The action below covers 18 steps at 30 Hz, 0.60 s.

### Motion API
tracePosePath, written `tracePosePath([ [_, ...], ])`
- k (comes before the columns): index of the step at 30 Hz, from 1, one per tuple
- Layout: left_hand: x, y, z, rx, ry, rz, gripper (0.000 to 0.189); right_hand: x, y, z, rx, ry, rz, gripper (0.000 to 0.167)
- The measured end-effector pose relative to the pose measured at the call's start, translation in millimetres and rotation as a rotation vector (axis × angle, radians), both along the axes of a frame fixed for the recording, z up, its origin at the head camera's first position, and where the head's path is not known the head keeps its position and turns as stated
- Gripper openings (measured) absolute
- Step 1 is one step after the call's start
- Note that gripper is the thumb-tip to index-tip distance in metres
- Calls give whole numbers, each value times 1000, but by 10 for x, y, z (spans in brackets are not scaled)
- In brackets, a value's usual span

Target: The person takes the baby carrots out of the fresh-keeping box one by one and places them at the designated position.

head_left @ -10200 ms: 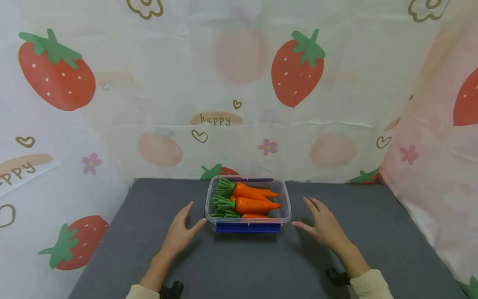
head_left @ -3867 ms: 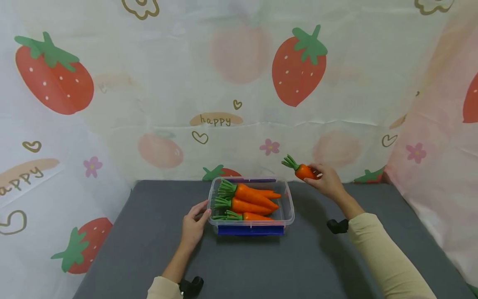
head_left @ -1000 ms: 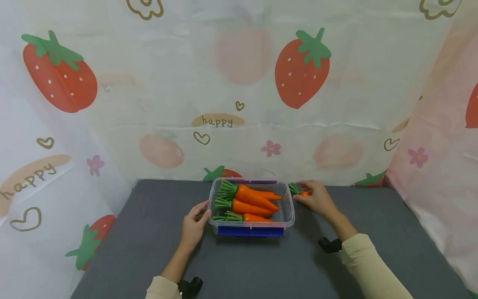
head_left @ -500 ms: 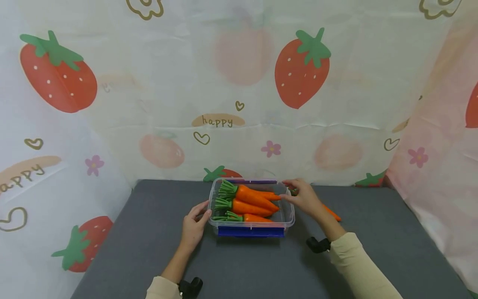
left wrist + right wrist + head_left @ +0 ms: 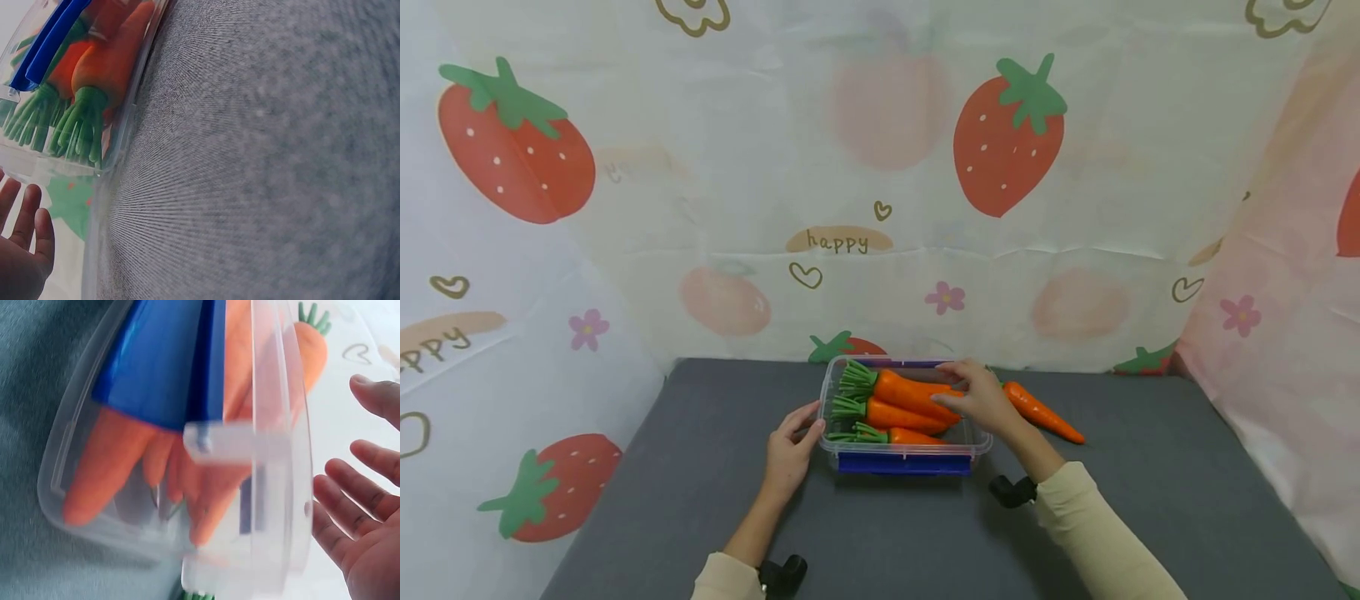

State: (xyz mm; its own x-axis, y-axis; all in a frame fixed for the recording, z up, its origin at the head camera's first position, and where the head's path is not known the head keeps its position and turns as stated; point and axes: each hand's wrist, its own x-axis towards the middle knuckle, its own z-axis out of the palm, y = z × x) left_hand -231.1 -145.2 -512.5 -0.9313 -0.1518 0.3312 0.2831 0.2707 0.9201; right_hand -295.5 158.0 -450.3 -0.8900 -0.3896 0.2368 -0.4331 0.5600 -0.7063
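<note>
A clear plastic container (image 5: 904, 463) with blue clips holds several orange carrots (image 5: 914, 392) with green tops, laid with the tops to the left. My left hand (image 5: 788, 454) is at its left end, fairly straight fingertips against the wall near the rim; the left wrist view shows these fingers (image 5: 45, 234) spread. Over the container's right side hangs my right hand (image 5: 981, 400), fingers spread above the carrot tips and holding nothing. In the right wrist view that hand (image 5: 369, 531) is open beside the rim. One carrot (image 5: 1041, 412) lies on the table right of the container, its green top mostly hidden behind my right hand.
The table has a dark grey cover (image 5: 715, 400). A pale curtain (image 5: 737, 183) printed with strawberries hangs close behind it and along both sides. Black wrist straps (image 5: 1015, 492) sit on both wrists.
My right hand took a carrot out of the container, laid it on the table to the right, let go and moved back left over the container. The left hand came to the container's left end and stayed.
</note>
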Motion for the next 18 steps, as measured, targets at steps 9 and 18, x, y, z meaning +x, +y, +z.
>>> tracePosePath([
  [9, 55, 27, 88, 5, 26, -2, 33, -35, -177, -56, 67, 15, 18, 50],
  [18, 46, 23, 103, 0, -5, -6, 33, -16, -306, -66, 97, -16, 8, 49],
])
